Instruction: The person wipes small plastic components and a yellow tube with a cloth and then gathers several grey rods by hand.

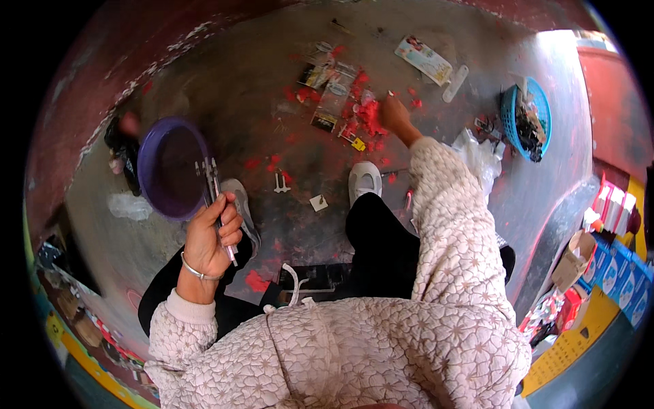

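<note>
My left hand [213, 238] is closed round a small bunch of slim, pen-like sticks [208, 177], silvery and dark, pointing up beside the purple basin [145, 167]. Farther off, my right hand [397, 117] reaches down to the floor at the edge of a heap of crumbled red material [370, 117]. Its fingers are drawn together; whatever they hold, if anything, is too small to name. Near it lie a yellow-ended small item [357, 144] and flattened clear packaging with dark printed card [325, 121].
A long pale printed box [424, 60] and a white strip [455, 83] lie far right. A blue basket [509, 123] holds rubbish, with a crumpled plastic bag [477, 157] nearby. A white plastic piece [281, 183] and a small white card [318, 202] lie between my feet.
</note>
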Tool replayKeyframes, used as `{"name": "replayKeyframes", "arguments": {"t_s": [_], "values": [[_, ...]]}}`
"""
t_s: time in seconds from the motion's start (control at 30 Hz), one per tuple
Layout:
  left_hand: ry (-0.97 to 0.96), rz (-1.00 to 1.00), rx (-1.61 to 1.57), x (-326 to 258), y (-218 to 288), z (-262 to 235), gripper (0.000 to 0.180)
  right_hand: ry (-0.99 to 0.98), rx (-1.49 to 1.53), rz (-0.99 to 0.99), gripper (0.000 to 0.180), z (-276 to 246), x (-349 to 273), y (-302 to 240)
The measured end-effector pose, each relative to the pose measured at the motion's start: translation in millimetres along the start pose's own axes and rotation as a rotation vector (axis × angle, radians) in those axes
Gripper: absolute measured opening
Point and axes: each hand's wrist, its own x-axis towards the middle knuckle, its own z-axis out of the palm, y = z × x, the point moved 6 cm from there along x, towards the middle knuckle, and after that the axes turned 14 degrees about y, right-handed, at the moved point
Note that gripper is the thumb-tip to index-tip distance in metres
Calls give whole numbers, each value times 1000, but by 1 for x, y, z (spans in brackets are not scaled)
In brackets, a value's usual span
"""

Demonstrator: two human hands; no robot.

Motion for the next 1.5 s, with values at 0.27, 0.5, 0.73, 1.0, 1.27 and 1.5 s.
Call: {"name": "replayKeyframes", "arguments": {"t_s": [0.27, 0.5, 0.73, 1.0, 1.27, 1.5], "values": [[41, 2, 4, 3, -12, 8, 16, 269, 743, 496, 16, -95, 31, 57], [9, -34, 86, 7, -25, 16, 16, -10, 121, 255, 13, -13, -8, 41], [14, -34, 95, 10, -28, 17, 15, 473, 399, 296, 16, -48, 50, 27], [-1, -61, 130, 12, -27, 26, 16, -158, 375, -493, 9, 45, -63, 107], [63, -43, 127, 10, -37, 15, 16, -267, 1617, 1068, 24, 21, -14, -16], [-61, -119, 66, 10, -39, 22, 18, -150, 1395, 1199, 25, -72, -66, 85]]}}
